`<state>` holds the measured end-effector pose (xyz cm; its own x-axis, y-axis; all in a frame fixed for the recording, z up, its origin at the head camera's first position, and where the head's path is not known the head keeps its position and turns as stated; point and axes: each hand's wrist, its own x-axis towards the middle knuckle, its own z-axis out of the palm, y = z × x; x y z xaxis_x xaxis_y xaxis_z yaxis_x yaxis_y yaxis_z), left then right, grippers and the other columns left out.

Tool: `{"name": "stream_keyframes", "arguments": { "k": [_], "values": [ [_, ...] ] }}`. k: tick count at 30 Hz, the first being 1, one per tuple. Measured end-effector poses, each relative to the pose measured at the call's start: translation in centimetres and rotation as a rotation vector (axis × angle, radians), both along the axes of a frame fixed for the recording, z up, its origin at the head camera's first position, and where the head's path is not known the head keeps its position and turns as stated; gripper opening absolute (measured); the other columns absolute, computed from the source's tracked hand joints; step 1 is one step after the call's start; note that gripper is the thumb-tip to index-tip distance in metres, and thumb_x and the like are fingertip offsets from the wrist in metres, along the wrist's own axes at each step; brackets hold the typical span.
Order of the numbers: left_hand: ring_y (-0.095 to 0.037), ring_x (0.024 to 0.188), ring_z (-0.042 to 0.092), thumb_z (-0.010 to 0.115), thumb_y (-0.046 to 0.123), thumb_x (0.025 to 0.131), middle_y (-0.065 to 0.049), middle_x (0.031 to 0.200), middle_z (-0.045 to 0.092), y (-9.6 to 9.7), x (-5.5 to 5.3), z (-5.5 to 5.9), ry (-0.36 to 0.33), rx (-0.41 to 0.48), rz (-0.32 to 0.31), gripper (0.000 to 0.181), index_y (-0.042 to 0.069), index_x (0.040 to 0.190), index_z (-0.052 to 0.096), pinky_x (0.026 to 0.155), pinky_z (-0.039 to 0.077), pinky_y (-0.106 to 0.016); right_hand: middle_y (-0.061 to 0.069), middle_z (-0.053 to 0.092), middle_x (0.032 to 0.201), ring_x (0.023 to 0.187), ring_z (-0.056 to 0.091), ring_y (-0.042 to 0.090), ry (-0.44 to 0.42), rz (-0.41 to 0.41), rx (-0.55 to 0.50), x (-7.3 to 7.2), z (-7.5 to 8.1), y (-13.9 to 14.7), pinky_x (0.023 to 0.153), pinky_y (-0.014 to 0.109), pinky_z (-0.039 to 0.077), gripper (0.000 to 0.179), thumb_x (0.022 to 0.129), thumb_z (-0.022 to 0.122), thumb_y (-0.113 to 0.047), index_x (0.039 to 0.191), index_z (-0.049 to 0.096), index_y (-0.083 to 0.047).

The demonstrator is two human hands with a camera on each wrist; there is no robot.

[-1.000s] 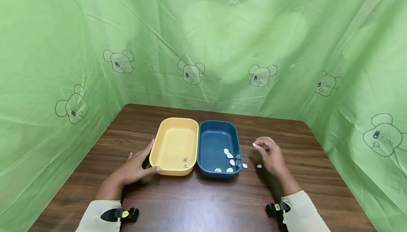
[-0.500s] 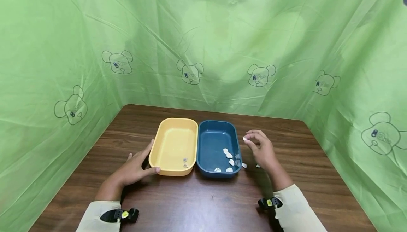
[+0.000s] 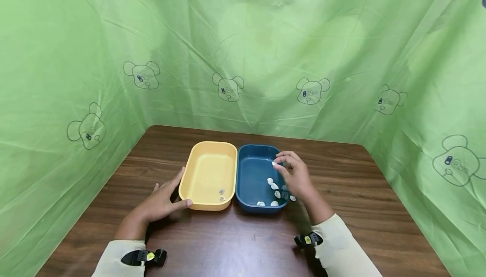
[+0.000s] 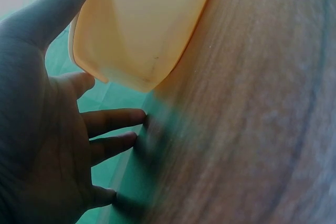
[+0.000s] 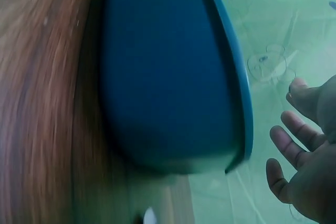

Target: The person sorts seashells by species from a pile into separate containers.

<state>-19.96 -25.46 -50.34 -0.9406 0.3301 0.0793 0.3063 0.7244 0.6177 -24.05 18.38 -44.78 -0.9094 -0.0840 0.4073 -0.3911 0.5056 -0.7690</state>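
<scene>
Small white piece held at the blue box, waiting for a release

The step in hand, as I judge it, is the placing of one small white piece [image 3: 274, 164] into the blue box [image 3: 252, 171]. In the head view this piece appears over the right part of the box, toward its far end; how high it is above the floor of the box, I cannot tell. Several white pieces [image 3: 275, 186] lie inside, nearer to the front, and one loose piece [image 3: 292, 198] is on the table [image 3: 239, 243], just beside the right wall. The next move would call for a small opening of the thumb and finger, low enough that the piece does not bounce, and with the wrist kept away from the rim.

About the grip: the right hand [image 3: 298, 177] pinches the small white piece between thumb and fingertip, so its opening is only as wide as this thin piece. The right wrist view is blurred and does not show the pinched piece, therefore I rely on the head view.

The left hand [image 3: 163, 199] is opened wide and closes around nothing. Its thumb rests at the near left corner of the yellow box [image 3: 209, 171], and the index finger lies against the outer side; the other fingers are apart from it. I suppose this contact steadies the box, in which two greyish pieces [image 3: 222, 191] lie.
</scene>
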Motion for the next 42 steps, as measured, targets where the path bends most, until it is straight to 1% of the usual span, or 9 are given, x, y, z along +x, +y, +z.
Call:
{"name": "stream_keyframes", "arguments": {
  "k": [3,8,13,17,20,25,30,37,42],
  "values": [
    [-0.061,0.159,0.032,0.078,0.052,0.096,-0.024,0.178,0.03,-0.1,0.0,0.1,0.003,0.004,0.0,0.112,0.019,0.178,0.01,0.113,0.008,-0.097,0.017,0.071,0.132,0.13,0.064,0.035,0.001,0.021,0.007,-0.1,0.3,-1.2,0.096,0.052,0.051,0.004,0.101,0.077,-0.006,0.104,0.079,-0.005],
    [-0.061,0.159,0.032,0.079,0.051,0.095,-0.025,0.178,0.03,-0.4,0.2,0.5,0.004,-0.005,0.009,0.113,0.016,0.178,0.01,0.113,0.009,-0.097,0.014,0.071,0.132,0.13,0.065,0.034,-0.031,0.052,0.009,0.0,0.7,-3.2,0.098,0.055,0.052,0.004,0.101,0.077,-0.009,0.103,0.08,-0.006],
    [-0.062,0.159,0.032,0.079,0.051,0.096,-0.025,0.178,0.03,-0.4,0.1,0.6,0.008,-0.003,0.006,0.112,0.017,0.178,0.01,0.113,0.008,-0.097,0.016,0.071,0.13,0.127,0.065,0.034,-0.028,0.071,0.026,0.1,0.3,-5.2,0.097,0.059,0.054,0.006,0.102,0.076,-0.01,0.102,0.08,-0.005],
    [-0.062,0.158,0.034,0.079,0.051,0.096,-0.025,0.178,0.031,-0.3,0.0,0.4,0.014,-0.002,-0.001,0.111,0.019,0.178,0.011,0.112,0.009,-0.097,0.011,0.071,0.131,0.128,0.064,0.032,-0.059,0.085,0.045,0.5,0.0,-6.6,0.101,0.062,0.056,0.005,0.103,0.076,-0.011,0.102,0.079,-0.008],
    [-0.061,0.157,0.035,0.079,0.052,0.095,-0.024,0.177,0.032,-0.1,-0.1,0.3,0.016,-0.006,-0.005,0.111,0.019,0.178,0.012,0.112,0.01,-0.098,0.007,0.07,0.133,0.13,0.064,0.03,-0.081,0.099,0.059,0.7,-0.2,-7.5,0.103,0.06,0.056,0.005,0.104,0.075,-0.012,0.104,0.079,-0.012],
    [-0.061,0.157,0.036,0.08,0.052,0.094,-0.023,0.177,0.033,0.0,-0.1,0.4,0.023,-0.013,-0.001,0.112,0.017,0.178,0.013,0.113,0.011,-0.097,0.01,0.069,0.134,0.132,0.064,0.034,-0.07,0.146,0.071,0.9,-0.4,-8.9,0.108,0.061,0.055,0.006,0.105,0.073,-0.01,0.106,0.079,-0.009],
    [-0.06,0.157,0.036,0.08,0.052,0.094,-0.023,0.177,0.033,0.0,-0.1,0.5,0.025,-0.011,-0.004,0.112,0.018,0.178,0.013,0.112,0.012,-0.097,0.009,0.068,0.133,0.131,0.063,0.033,-0.107,0.154,0.062,1.2,-0.6,-9.9,0.115,0.057,0.054,0.005,0.104,0.074,-0.011,0.107,0.078,-0.01],
    [-0.06,0.157,0.037,0.08,0.052,0.094,-0.023,0.177,0.034,0.1,0.0,0.4,0.024,-0.015,-0.004,0.112,0.018,0.178,0.013,0.112,0.012,-0.098,0.01,0.069,0.129,0.127,0.065,0.031,-0.077,0.17,0.086,1.4,-1.0,-10.9,0.113,0.054,0.053,0.007,0.103,0.076,-0.013,0.104,0.078,-0.006],
    [-0.06,0.157,0.036,0.08,0.052,0.094,-0.024,0.177,0.034,0.1,0.1,0.3,0.021,-0.011,0.001,0.112,0.016,0.178,0.014,0.112,0.011,-0.098,0.009,0.067,0.132,0.129,0.063,0.031,-0.116,0.175,0.088,1.6,-0.6,-11.3,0.114,0.055,0.053,0.005,0.103,0.076,-0.012,0.106,0.078,-0.009]
  ]
}}
